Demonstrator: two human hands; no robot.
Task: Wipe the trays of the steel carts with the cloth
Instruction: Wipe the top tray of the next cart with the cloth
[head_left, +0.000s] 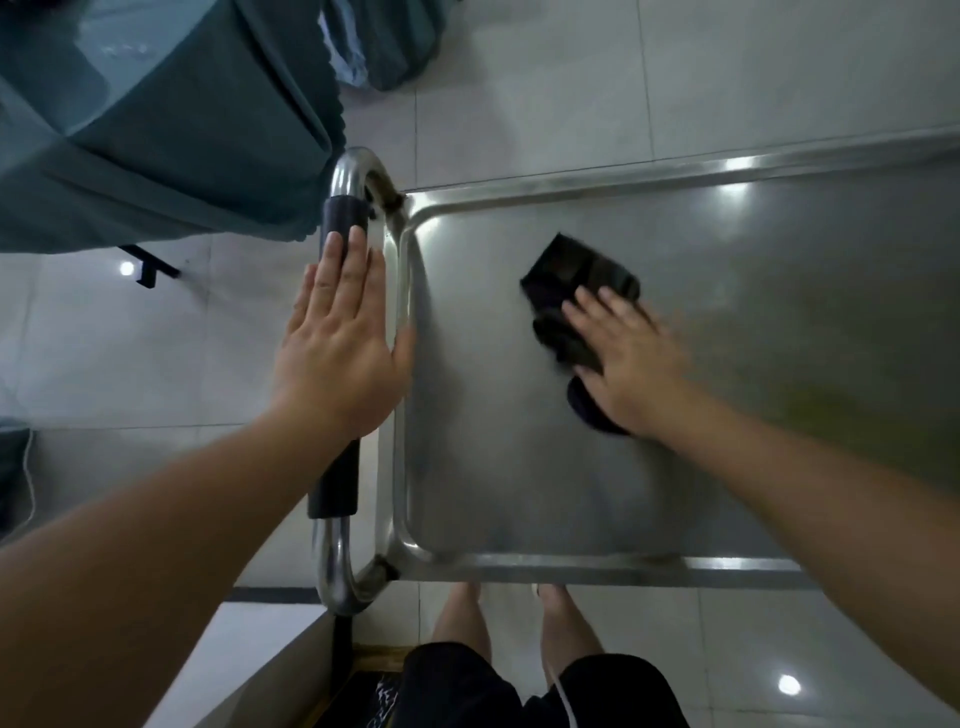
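Black cloth (574, 306), silver tray (545, 467)

There is a single view, from a head-worn wide-angle camera that looks almost straight down from above the person, near enough that both forearms run in from the 7 and 4 o'clock corners. The steel cart's top tray (675, 467) fills the centre and the 3 o'clock side and runs out of the picture there, with the cart handle (335, 467) just left of centre. Straight edges bow toward the borders, and the person's own legs (511, 618) show at 6 o'clock, under the tray's near rim.
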